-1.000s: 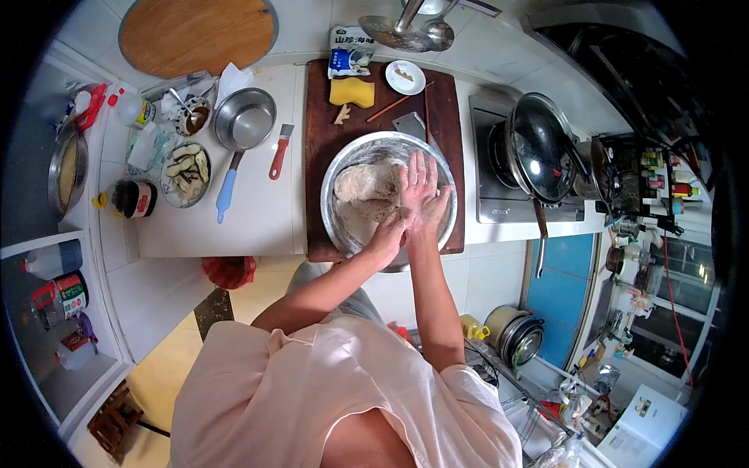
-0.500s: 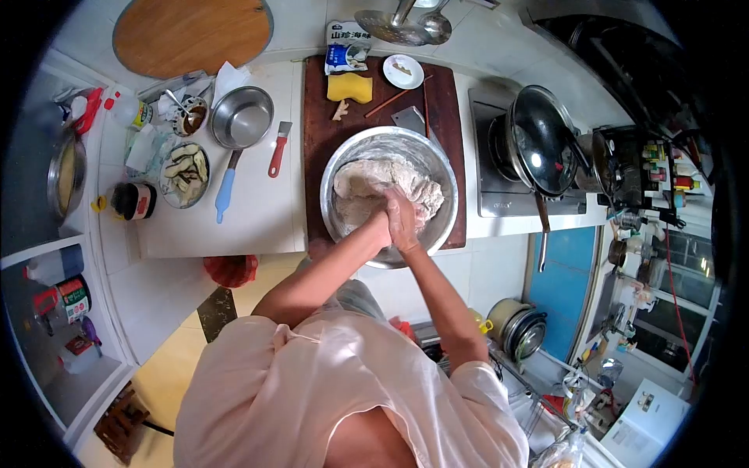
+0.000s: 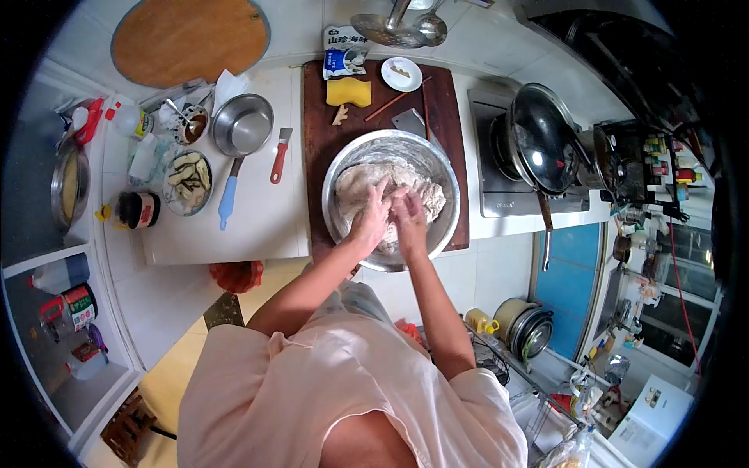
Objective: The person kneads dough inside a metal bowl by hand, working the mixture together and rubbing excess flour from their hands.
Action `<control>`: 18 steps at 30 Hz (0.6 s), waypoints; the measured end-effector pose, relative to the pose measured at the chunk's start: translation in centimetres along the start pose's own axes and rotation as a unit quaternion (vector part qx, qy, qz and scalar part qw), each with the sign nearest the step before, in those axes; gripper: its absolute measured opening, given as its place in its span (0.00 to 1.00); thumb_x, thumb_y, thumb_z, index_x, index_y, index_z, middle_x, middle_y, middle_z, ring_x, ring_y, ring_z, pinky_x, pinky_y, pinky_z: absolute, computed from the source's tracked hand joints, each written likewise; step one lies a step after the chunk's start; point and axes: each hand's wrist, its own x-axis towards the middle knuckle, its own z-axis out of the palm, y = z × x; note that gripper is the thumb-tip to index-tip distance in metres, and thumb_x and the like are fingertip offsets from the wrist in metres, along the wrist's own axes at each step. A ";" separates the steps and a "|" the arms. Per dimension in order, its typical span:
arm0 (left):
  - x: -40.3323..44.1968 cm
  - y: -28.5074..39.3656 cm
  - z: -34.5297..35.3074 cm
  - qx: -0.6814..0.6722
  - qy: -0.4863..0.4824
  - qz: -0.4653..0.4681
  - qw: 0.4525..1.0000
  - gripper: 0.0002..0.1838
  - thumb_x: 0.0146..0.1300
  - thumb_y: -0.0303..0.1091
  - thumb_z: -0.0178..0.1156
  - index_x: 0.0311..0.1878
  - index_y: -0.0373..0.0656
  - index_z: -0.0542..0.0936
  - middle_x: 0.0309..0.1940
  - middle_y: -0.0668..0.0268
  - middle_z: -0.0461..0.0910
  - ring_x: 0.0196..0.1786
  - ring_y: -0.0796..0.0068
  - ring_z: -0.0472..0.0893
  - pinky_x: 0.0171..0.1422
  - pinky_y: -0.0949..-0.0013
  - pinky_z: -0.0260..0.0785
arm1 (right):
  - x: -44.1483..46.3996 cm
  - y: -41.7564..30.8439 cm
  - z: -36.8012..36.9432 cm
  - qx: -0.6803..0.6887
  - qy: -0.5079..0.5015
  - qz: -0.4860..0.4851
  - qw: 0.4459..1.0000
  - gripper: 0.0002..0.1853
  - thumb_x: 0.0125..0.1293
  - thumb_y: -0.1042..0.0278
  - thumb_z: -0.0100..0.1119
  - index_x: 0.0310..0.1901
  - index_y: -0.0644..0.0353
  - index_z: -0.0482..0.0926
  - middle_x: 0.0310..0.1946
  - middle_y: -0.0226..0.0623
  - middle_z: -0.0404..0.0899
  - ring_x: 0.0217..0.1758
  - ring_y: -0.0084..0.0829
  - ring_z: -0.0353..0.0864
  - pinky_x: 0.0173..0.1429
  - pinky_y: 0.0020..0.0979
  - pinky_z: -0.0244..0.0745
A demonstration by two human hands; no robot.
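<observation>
A floury lump of dough [image 3: 363, 181] fills much of a metal bowl [image 3: 443, 160], which stands on a dark red cutting board [image 3: 316, 117]. My left hand [image 3: 372, 217] is over the left part of the dough, its fingers stretched out and apart. Beside it, my right hand [image 3: 409, 222] rests at the dough with loosely bent fingers, touching its surface. Neither hand grips anything. White flour clings to the inside wall of the bowl and to my fingers. Part of the dough is hidden beneath my hands.
Behind the bowl lie a cleaver [image 3: 409, 119], chopsticks [image 3: 386, 106], a yellow sponge [image 3: 349, 92] and a small plate [image 3: 402, 74]. To the left are a saucepan [image 3: 243, 125], a red-handled scraper [image 3: 278, 160] and a bowl of sliced food [image 3: 187, 183]. A lidded wok [image 3: 540, 140] sits on the stove.
My hands, stacked together and pressing on the dough before, have come apart. The left has moved left with fingers spread; the right stays near the middle. The view has shifted slightly.
</observation>
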 end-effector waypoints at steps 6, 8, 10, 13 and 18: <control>0.6 -3.3 0.0 -0.005 -0.052 0.078 0.996 0.46 0.66 0.70 0.32 0.76 0.46 0.41 0.77 0.57 0.43 0.78 0.63 0.44 0.79 0.61 0.32 | 1.4 0.8 1.3 0.041 0.095 -0.059 0.993 0.05 0.69 0.68 0.55 0.40 0.59 0.74 0.34 0.26 0.75 0.37 0.17 0.71 0.42 0.22 0.67; 0.4 -3.5 0.5 -0.004 -0.047 0.062 0.997 0.47 0.66 0.70 0.32 0.76 0.46 0.40 0.77 0.59 0.43 0.78 0.64 0.43 0.79 0.61 0.32 | 1.6 0.4 1.4 0.036 0.120 -0.051 0.991 0.07 0.71 0.65 0.52 0.35 0.58 0.74 0.31 0.25 0.74 0.33 0.17 0.69 0.38 0.22 0.66; -0.2 -3.2 1.2 0.035 -0.068 0.086 0.993 0.46 0.67 0.70 0.31 0.76 0.44 0.41 0.76 0.57 0.43 0.78 0.64 0.45 0.79 0.63 0.33 | 1.7 -0.7 1.9 -0.005 0.160 -0.048 0.986 0.15 0.74 0.59 0.47 0.29 0.55 0.73 0.25 0.25 0.72 0.28 0.16 0.67 0.32 0.23 0.63; 0.2 -4.3 -0.1 0.160 -0.098 0.139 0.972 0.46 0.68 0.69 0.30 0.76 0.42 0.40 0.76 0.55 0.44 0.77 0.62 0.46 0.79 0.64 0.34 | 1.5 -2.2 1.9 0.023 0.182 0.032 0.982 0.17 0.75 0.57 0.45 0.29 0.56 0.73 0.25 0.25 0.71 0.27 0.17 0.67 0.32 0.22 0.63; 0.3 -4.5 -1.0 0.338 -0.087 0.219 0.911 0.46 0.69 0.67 0.29 0.76 0.39 0.40 0.75 0.52 0.45 0.77 0.59 0.47 0.78 0.63 0.36 | -0.6 -2.1 2.7 -0.120 0.082 -0.131 0.981 0.16 0.75 0.61 0.42 0.50 0.65 0.73 0.40 0.37 0.74 0.43 0.27 0.72 0.50 0.30 0.68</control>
